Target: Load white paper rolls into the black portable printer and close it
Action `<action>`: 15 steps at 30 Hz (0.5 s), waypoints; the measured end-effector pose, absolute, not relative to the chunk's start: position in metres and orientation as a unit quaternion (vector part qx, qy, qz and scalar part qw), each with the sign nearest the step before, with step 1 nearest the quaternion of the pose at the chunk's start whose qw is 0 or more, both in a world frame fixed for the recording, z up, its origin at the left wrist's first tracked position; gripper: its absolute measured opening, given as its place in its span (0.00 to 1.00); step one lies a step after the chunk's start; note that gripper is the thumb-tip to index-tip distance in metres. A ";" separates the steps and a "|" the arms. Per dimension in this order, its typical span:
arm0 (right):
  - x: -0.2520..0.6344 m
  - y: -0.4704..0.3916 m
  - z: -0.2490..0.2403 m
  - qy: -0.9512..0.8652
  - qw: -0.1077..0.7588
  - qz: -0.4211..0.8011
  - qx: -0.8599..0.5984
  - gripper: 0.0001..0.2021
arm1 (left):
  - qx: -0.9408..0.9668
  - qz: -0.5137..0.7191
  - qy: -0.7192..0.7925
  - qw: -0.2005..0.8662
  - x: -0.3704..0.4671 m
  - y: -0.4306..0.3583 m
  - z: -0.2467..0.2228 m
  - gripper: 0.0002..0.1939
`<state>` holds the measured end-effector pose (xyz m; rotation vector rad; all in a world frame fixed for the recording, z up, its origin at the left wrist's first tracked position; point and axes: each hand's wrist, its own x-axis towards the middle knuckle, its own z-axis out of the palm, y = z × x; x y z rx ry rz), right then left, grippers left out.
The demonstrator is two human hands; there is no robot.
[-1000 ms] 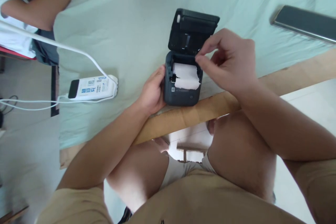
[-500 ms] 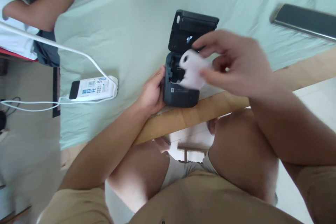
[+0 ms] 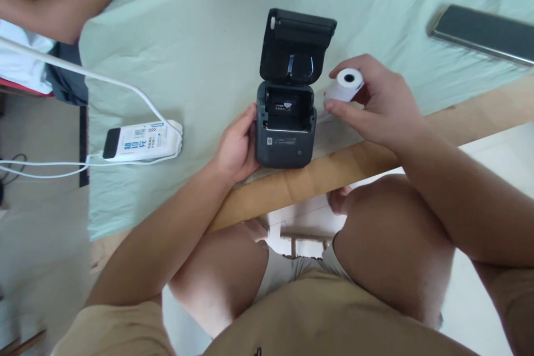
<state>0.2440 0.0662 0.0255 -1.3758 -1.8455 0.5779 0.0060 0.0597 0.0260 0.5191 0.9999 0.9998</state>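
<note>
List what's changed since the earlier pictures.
The right hand took the paper roll out of the printer and moved it to the right. The lid stayed open, the left hand stayed against the printer's left side, and the white power bank stayed put.

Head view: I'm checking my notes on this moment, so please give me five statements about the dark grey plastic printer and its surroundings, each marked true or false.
1. The left hand is against the left side of the dark grey, boxy plastic printer. True.
2. The printer's black hinged lid is shut. False: it stands open.
3. The white cylindrical paper roll sits inside the printer. False: the right hand holds it beside the printer.
4. The flat, dark rectangular object lies on the pale green cloth. True.
5. The white oblong block with a black end lies right of the printer. False: it lies left.
</note>
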 end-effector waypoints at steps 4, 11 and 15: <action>0.244 0.066 0.022 -0.755 0.290 0.209 -0.550 0.21 | 0.240 0.452 0.443 0.736 0.005 0.060 0.024 0.21; 0.262 0.053 0.042 -0.739 0.428 0.023 -0.519 0.14 | 0.261 0.437 0.455 0.730 0.001 0.060 0.020 0.20; 0.276 0.073 0.032 -0.715 0.361 0.060 -0.595 0.23 | 0.239 0.440 0.478 0.722 0.001 0.060 0.023 0.22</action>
